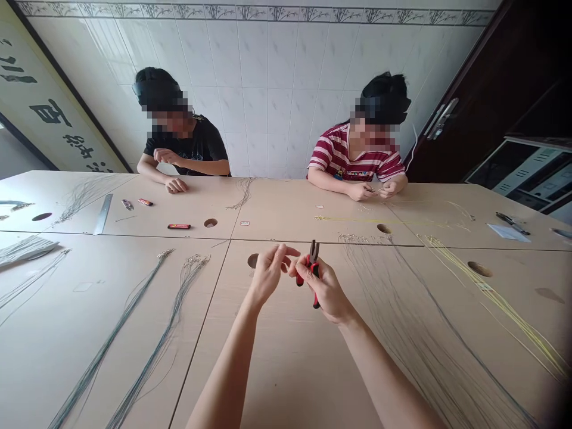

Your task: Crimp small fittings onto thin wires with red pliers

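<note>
My right hand [331, 291] is closed around pliers [314, 251] with red and black handles, their jaws pointing up and away from me. Close beside it, my left hand [267, 273] has its thumb and fingers drawn together in a pinch. Whatever lies between those fingertips is too small to make out. Both hands are raised over the table [268, 369]. To their right, thin dark cords [397, 310] lie spread out, with small metal ends at the far side. Two bundles of grey-green cords [129, 316] rest to the left.
Two co-workers sit opposite, one in a black shirt [208, 140], one in a striped shirt [328, 149]. Yellow cords [500, 301] lie at right. A metal ruler [103, 213] and a red-black box cutter [179, 226] are across the table. Round holes [479, 269] pierce the tabletop.
</note>
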Action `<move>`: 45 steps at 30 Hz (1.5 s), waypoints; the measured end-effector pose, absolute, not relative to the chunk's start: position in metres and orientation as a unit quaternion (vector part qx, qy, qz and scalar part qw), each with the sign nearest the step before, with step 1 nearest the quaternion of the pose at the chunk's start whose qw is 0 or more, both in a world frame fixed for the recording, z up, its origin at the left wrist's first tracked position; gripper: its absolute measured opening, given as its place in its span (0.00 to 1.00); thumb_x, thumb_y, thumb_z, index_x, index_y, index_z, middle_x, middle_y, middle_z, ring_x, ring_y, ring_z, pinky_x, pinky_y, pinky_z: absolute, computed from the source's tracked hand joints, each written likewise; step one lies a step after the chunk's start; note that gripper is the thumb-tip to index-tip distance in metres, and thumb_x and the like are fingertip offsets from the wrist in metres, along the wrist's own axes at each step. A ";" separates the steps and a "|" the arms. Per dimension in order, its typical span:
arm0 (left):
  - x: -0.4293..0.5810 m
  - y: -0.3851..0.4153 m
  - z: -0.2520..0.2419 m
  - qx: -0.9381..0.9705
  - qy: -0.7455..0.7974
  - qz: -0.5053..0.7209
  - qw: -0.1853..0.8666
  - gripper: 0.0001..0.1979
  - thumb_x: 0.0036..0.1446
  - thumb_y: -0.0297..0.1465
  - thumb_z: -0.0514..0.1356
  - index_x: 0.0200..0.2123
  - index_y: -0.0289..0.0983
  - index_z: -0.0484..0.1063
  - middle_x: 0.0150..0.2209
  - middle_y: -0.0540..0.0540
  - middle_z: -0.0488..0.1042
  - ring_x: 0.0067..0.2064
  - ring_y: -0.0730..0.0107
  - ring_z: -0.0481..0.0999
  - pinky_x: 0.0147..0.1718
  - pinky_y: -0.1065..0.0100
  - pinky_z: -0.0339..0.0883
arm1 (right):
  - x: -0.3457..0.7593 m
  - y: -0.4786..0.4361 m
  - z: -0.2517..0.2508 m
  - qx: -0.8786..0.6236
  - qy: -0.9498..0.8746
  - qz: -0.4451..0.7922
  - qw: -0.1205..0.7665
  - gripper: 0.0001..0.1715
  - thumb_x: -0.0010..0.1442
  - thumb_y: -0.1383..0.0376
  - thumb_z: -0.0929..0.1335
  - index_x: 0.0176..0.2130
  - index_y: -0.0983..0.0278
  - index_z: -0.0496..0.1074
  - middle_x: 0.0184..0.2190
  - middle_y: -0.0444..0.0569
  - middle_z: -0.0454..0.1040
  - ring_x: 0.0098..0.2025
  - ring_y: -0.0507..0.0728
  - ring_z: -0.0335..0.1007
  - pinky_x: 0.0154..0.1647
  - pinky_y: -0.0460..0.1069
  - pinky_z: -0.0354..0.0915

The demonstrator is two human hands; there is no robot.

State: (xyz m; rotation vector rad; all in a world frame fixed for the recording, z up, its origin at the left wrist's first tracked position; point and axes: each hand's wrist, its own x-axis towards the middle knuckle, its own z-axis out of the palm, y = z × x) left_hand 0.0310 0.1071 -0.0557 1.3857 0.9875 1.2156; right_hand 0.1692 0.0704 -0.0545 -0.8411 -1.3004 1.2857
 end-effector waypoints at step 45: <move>0.053 0.077 -0.029 0.503 0.403 0.533 0.549 0.11 0.51 0.38 0.65 0.28 0.35 0.70 0.17 0.57 0.54 0.20 0.82 0.45 0.18 0.73 0.40 | 0.179 0.063 -0.041 -0.423 -0.599 0.301 0.610 0.10 0.65 0.59 0.65 0.34 0.61 0.63 0.33 0.44 0.64 0.30 0.50 0.57 0.32 0.48 0.58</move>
